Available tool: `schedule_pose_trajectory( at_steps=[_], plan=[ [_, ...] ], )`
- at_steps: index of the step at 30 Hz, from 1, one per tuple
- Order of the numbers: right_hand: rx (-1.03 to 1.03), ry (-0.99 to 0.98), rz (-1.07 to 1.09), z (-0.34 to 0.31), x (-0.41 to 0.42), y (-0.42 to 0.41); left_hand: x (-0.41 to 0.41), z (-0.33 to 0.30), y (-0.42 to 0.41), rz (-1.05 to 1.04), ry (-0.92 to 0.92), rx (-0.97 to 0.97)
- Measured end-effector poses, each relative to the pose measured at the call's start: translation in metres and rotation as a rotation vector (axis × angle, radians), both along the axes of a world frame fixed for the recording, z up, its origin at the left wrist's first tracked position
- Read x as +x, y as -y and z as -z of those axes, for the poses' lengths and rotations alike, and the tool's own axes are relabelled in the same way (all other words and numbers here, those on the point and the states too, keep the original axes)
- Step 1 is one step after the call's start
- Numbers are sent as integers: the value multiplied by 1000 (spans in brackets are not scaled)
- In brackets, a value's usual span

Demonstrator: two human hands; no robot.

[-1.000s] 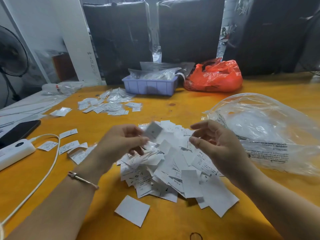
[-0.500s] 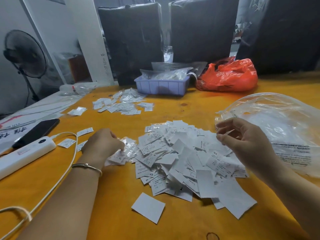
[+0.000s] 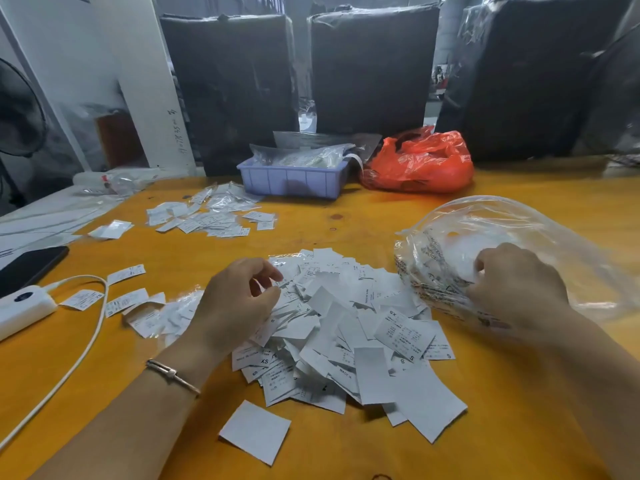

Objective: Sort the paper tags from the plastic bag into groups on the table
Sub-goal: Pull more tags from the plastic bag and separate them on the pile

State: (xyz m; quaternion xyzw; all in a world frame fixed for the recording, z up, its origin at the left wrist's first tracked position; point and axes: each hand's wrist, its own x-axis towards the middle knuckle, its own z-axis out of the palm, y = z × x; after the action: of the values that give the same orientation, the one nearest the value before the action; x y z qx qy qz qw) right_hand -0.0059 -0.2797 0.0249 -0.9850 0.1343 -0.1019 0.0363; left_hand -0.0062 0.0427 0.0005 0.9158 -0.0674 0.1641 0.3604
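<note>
A heap of white paper tags [image 3: 349,327] lies mid-table on the orange table [image 3: 346,223]. My left hand [image 3: 239,299] hovers over the heap's left edge, fingers curled and apart, thumb and forefinger touching the top tags. My right hand [image 3: 516,285] is closed on the crumpled mouth of the clear plastic bag [image 3: 491,233] at the right. A small group of tags [image 3: 152,313] lies left of the heap. A larger group [image 3: 207,216] lies farther back. One blank square tag [image 3: 254,431] sits alone near the front.
A white power strip [image 3: 24,306] with its cable [image 3: 90,341] and a black phone [image 3: 31,265] lie at the left. A blue tray [image 3: 291,180] and a red plastic bag [image 3: 422,161] stand at the back, before black wrapped bundles.
My left hand came back from the small left group to the heap. My right hand left the heap, moved right and closed on the plastic bag.
</note>
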Motion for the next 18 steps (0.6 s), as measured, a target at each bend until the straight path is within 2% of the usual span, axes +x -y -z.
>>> schedule_pose_trajectory(
  at_steps=[8,15,18],
  plan=[
    [142,184,-30,3,3,7,1,-1,-3,-14,1,-23],
    [88,478,-49,0,3,7,0,-1,0,-1,4,-13],
    [76,449,-45,0,4,6,0,-1,0,3,3,-16]
  ],
)
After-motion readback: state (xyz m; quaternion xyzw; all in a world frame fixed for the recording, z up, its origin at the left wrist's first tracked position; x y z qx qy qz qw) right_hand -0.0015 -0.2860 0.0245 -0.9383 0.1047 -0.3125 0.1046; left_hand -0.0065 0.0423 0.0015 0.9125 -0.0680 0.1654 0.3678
